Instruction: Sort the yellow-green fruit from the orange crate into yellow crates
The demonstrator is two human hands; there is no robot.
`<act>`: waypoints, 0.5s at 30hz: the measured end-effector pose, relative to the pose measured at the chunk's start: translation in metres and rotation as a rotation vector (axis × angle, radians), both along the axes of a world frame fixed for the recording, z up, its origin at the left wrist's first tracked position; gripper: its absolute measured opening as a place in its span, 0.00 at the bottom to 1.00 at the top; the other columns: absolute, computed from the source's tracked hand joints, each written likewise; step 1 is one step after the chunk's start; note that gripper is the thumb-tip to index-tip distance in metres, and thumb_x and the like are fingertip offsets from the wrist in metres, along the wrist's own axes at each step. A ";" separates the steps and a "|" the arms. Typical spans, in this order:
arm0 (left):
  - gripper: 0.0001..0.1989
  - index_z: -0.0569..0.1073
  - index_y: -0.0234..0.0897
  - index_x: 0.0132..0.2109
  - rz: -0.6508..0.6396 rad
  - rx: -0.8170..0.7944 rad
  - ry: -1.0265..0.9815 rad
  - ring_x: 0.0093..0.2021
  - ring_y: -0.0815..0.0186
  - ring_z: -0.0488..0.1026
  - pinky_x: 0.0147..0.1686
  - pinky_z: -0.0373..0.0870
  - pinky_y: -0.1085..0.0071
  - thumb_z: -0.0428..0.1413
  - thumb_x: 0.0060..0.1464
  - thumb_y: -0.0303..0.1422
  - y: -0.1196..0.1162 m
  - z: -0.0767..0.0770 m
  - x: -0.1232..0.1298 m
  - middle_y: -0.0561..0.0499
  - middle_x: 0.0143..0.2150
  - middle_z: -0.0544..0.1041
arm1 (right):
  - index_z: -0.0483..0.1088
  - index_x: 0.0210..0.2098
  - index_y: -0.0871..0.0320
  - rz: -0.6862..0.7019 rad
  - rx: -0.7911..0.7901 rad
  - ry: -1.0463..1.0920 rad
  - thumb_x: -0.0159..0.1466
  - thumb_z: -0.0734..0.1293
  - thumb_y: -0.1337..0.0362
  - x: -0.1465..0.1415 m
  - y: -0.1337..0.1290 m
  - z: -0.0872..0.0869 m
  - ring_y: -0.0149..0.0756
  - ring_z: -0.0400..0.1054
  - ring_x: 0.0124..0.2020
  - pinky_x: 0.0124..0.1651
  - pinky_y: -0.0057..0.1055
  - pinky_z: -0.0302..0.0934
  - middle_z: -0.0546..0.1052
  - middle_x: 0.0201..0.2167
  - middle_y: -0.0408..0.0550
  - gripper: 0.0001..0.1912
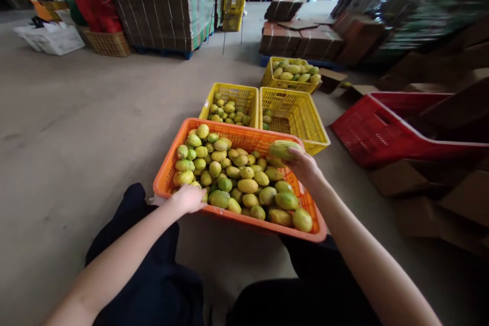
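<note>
An orange crate (263,225) full of green-yellow fruits (247,186) stands between my knees. My right hand (303,163) grips a large pale green fruit (283,150) above the crate's right rear part. At the near left rim, my left hand (189,198) reaches over the edge with bent fingers against the fruits; whether it holds one is hidden. Behind the orange crate are two yellow crates: the left one (234,88) holds many small fruits, and the right one (301,107) has a few at its left side.
A third yellow crate (292,84) heaped with fruits is farther back. To the right stand a red crate (367,132) and open cardboard boxes (399,178). Wrapped pallet stacks (160,5) and a wicker basket (109,43) are in the background on the left.
</note>
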State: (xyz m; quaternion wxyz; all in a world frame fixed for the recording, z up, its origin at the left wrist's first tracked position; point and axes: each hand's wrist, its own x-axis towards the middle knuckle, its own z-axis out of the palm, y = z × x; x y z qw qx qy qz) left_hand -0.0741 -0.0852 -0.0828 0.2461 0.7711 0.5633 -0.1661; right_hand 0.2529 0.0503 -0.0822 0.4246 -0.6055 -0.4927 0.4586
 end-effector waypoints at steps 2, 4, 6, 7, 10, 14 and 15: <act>0.19 0.75 0.35 0.53 0.057 0.000 -0.095 0.51 0.49 0.75 0.51 0.68 0.59 0.54 0.58 0.38 0.005 -0.006 -0.001 0.37 0.50 0.79 | 0.68 0.50 0.54 0.036 0.045 0.199 0.59 0.60 0.55 0.001 -0.030 0.031 0.48 0.70 0.55 0.47 0.41 0.69 0.74 0.55 0.56 0.22; 0.17 0.77 0.37 0.51 0.075 0.005 -0.147 0.51 0.50 0.76 0.50 0.68 0.61 0.56 0.56 0.38 0.008 -0.011 -0.002 0.39 0.49 0.80 | 0.67 0.53 0.53 0.077 0.095 0.286 0.56 0.61 0.57 0.002 -0.057 0.049 0.49 0.70 0.54 0.47 0.43 0.69 0.73 0.57 0.55 0.25; 0.16 0.78 0.38 0.48 0.071 -0.001 -0.177 0.50 0.51 0.76 0.49 0.68 0.61 0.58 0.54 0.38 0.009 -0.014 -0.003 0.41 0.48 0.80 | 0.67 0.52 0.51 0.093 0.086 0.318 0.51 0.65 0.55 -0.001 -0.078 0.054 0.49 0.73 0.47 0.45 0.44 0.68 0.75 0.52 0.53 0.28; 0.15 0.79 0.39 0.47 0.071 -0.009 -0.194 0.48 0.52 0.76 0.48 0.69 0.62 0.58 0.54 0.38 0.011 -0.015 -0.003 0.42 0.48 0.81 | 0.67 0.50 0.51 0.090 0.071 0.337 0.49 0.67 0.54 -0.003 -0.085 0.053 0.48 0.73 0.43 0.44 0.44 0.69 0.77 0.48 0.52 0.28; 0.11 0.80 0.39 0.42 0.076 -0.037 -0.247 0.43 0.56 0.78 0.44 0.70 0.67 0.60 0.52 0.36 0.021 -0.022 0.002 0.49 0.43 0.82 | 0.68 0.39 0.51 0.040 0.039 0.461 0.43 0.73 0.50 -0.012 -0.096 0.042 0.45 0.73 0.34 0.41 0.43 0.69 0.77 0.34 0.47 0.26; 0.13 0.78 0.34 0.46 0.138 0.003 -0.329 0.40 0.64 0.78 0.41 0.70 0.74 0.51 0.59 0.29 0.056 -0.037 0.029 0.50 0.42 0.82 | 0.69 0.34 0.52 -0.023 0.041 0.642 0.40 0.78 0.52 -0.019 -0.097 0.039 0.40 0.72 0.29 0.38 0.40 0.70 0.76 0.28 0.43 0.25; 0.16 0.76 0.31 0.50 0.162 0.029 -0.342 0.41 0.65 0.77 0.40 0.70 0.74 0.47 0.61 0.28 0.068 -0.041 0.040 0.48 0.43 0.81 | 0.69 0.34 0.52 -0.031 0.048 0.680 0.40 0.78 0.53 -0.018 -0.097 0.041 0.39 0.71 0.28 0.38 0.39 0.70 0.76 0.28 0.42 0.25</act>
